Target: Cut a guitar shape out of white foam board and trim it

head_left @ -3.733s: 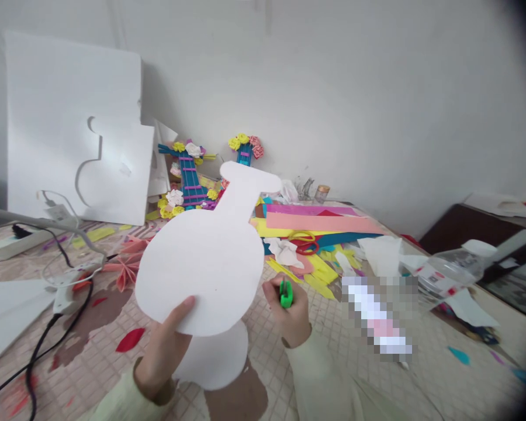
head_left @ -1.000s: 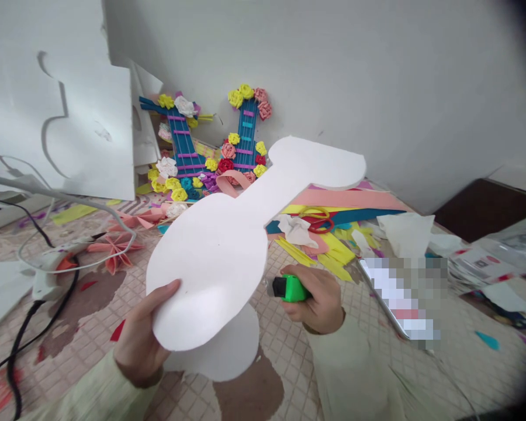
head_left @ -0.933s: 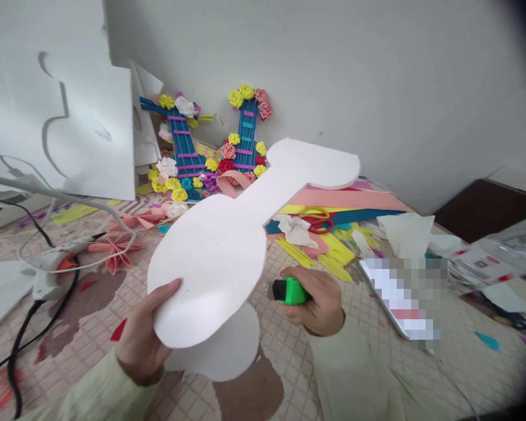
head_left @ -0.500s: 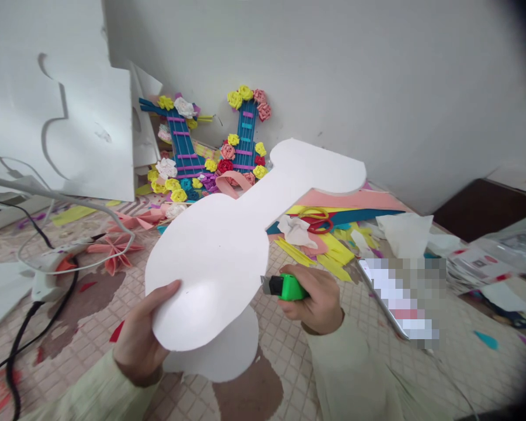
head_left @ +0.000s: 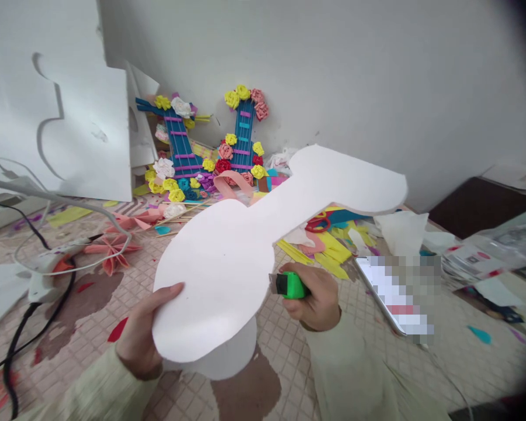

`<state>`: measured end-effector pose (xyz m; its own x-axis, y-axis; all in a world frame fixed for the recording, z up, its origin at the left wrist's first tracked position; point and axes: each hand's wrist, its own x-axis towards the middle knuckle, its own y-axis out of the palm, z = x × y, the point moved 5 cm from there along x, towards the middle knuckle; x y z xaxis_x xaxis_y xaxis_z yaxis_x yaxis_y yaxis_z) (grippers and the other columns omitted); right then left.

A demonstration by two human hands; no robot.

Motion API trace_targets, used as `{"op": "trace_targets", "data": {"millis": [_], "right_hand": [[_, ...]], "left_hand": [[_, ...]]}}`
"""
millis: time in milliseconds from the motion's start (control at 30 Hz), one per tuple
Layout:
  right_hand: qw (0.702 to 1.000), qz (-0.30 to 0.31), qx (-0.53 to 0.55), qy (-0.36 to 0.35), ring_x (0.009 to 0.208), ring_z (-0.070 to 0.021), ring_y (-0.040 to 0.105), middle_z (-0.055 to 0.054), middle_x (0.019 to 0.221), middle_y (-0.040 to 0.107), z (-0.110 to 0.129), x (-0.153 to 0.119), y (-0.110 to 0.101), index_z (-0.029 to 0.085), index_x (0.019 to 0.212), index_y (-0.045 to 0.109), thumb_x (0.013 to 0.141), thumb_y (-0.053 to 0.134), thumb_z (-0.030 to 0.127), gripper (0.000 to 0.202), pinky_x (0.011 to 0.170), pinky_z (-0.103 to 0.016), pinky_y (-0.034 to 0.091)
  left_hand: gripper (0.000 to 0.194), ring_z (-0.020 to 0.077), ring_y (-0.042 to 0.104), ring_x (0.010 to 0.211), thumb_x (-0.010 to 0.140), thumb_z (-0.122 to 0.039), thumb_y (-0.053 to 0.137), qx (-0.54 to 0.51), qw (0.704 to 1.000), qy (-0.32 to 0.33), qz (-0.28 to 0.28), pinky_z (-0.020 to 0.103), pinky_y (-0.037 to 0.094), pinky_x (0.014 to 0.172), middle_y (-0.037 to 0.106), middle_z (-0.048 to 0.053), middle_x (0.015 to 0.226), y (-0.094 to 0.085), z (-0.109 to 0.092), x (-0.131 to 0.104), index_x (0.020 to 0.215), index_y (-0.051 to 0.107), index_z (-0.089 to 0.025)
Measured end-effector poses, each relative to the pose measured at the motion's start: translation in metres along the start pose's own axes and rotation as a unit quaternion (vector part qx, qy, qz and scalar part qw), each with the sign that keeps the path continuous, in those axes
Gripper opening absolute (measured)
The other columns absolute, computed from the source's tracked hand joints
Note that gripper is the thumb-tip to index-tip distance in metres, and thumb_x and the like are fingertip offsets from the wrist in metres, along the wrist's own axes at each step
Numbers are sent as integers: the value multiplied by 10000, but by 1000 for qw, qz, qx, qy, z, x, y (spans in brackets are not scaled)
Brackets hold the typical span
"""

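A white foam board cutout (head_left: 214,269), rounded at the near end with a neck and angled head, is raised over the table. My left hand (head_left: 142,330) grips its lower left edge, thumb on top and the other fingers hidden beneath. In my right hand (head_left: 313,295) is a green utility knife (head_left: 294,285), its blade at the cutout's right edge; contact is hard to tell. Another white rounded piece (head_left: 232,354) lies below the cutout.
Two flower-trimmed blue guitar shapes (head_left: 244,137) lean at the wall beside a large white board (head_left: 83,128). A power strip (head_left: 48,278) with cables is left. Red scissors (head_left: 319,222), yellow paper scraps (head_left: 333,254) and a phone (head_left: 388,295) are right.
The cutout has turned slightly, its head end shifting right and a little down. The knife in my right hand has moved slightly right. Both hands keep their holds.
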<state>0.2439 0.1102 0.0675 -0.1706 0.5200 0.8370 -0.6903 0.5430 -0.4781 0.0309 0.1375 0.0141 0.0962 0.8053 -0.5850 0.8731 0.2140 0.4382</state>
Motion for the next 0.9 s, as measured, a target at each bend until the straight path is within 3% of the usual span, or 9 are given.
{"op": "trace_targets", "data": {"millis": [100,267,367,733,900], "right_hand": [[1000,-1,0,6,453,-114,524,-5,530,559,-1,-1,0,155,806,531,830,340,565,453,443,-222,409],[1000,0,-1,12,451,-108,515,-1,536,558,-4,-4,0,161,798,534,829,335,570,456,444,-217,406],[1000,-2,5,15,448,-105,512,-1,533,556,-3,-4,0,157,794,538,827,329,576,469,447,-216,405],[1000,-8,1,10,448,-107,511,-2,531,555,-3,-5,1,161,802,532,824,323,586,474,447,-219,404],[1000,-12,-6,15,456,-105,521,-3,541,567,-3,-5,0,164,802,531,824,331,581,463,456,-215,411]], "left_hand": [[536,296,663,731,746,-67,459,2,1000,-17,13,373,558,641,713,100,704,3,2,-1,1276,379,-75],[488,254,642,460,766,-63,447,0,1000,-26,-3,285,539,404,664,87,501,1,0,-2,1247,398,8],[462,240,616,391,778,-59,424,-10,1000,-13,-21,267,513,342,640,76,448,-1,-2,-2,1233,414,16],[525,282,671,641,744,-69,466,-2,1000,-23,11,377,561,615,710,101,684,1,0,-2,1264,393,-70],[526,260,647,479,744,-63,460,6,999,-37,6,325,557,467,700,119,631,2,-1,-5,1265,391,-33]]}}
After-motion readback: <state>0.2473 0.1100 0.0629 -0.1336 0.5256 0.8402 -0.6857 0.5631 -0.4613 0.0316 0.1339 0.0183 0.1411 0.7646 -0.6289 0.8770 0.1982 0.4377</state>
